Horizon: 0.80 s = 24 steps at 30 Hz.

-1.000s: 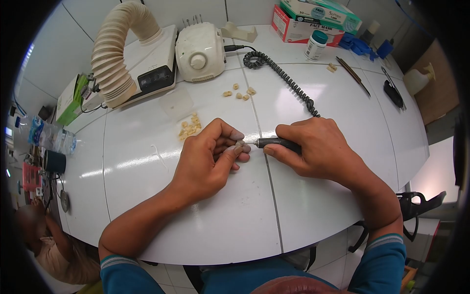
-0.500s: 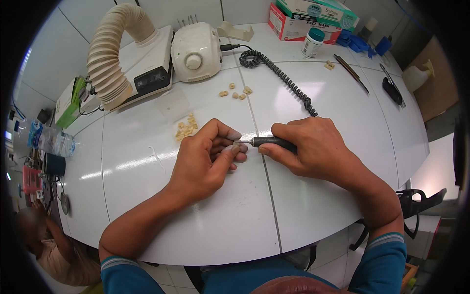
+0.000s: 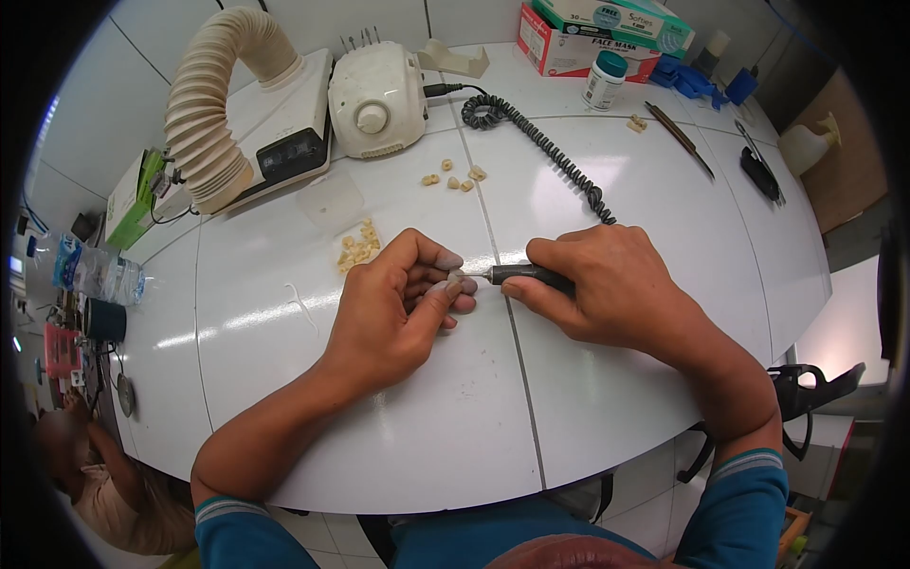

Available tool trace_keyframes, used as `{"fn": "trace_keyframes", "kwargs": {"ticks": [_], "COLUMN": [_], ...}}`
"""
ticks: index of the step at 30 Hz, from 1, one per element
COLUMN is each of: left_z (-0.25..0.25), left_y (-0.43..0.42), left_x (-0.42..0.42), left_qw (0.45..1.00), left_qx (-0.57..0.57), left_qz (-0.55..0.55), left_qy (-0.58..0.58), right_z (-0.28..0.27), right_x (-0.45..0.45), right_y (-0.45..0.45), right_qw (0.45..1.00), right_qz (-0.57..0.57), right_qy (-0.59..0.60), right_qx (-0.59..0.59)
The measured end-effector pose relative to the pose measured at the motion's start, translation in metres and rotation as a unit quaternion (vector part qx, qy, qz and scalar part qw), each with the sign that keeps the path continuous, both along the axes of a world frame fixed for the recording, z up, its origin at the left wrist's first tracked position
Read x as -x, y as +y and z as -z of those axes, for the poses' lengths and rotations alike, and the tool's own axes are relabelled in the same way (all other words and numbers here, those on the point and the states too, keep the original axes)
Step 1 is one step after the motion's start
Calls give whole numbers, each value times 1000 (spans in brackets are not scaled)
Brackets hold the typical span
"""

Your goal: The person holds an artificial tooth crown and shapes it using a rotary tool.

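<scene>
My left hand [image 3: 384, 313] pinches a small, pale, tooth-like piece [image 3: 456, 276] between thumb and fingertips, which partly cover it. Greyish dust coats those fingertips. Wrapped around a black rotary handpiece [image 3: 527, 275], my right hand [image 3: 611, 289] points its thin metal bit left, at the piece. The bit's tip seems to touch it, though the exact contact is too small to make out. A black coiled cord [image 3: 540, 142] runs from behind the right hand to a white control unit [image 3: 377, 104] with a round knob. Beyond my left hand lies a pile of yellowish tooth-like pieces [image 3: 358, 248].
Several more pieces [image 3: 453, 180] lie mid-table. A ribbed hose [image 3: 204, 104] arches over a white machine at back left. Mask boxes [image 3: 592, 47], a green-capped bottle [image 3: 604, 81] and a brown pen-like tool [image 3: 681, 140] are at back right. Another person [image 3: 123, 484] sits at lower left.
The pale piece has turned slightly in my left fingertips and shows more of its surface. Both hands otherwise stay in place, and the camera view has shifted a little.
</scene>
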<state>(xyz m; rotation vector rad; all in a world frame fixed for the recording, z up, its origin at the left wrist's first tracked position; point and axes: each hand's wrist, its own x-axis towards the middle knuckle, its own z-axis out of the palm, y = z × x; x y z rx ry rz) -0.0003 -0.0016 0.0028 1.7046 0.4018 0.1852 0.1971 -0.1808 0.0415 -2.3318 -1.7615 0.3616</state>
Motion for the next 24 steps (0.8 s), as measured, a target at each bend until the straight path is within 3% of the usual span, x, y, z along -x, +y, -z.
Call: {"fn": "trace_keyframes", "kwargs": {"ticks": [24], "left_z": [0], "left_y": [0], "left_x": [0], "left_qw": [1000], "left_qx": [0], "left_qz": [2], "left_qy": [-4], "right_z": [1], "right_x": [0], "right_y": [0], "right_qw": [1000], "right_qz": [-2], "right_qy": [5], "right_qx": [-3]}}
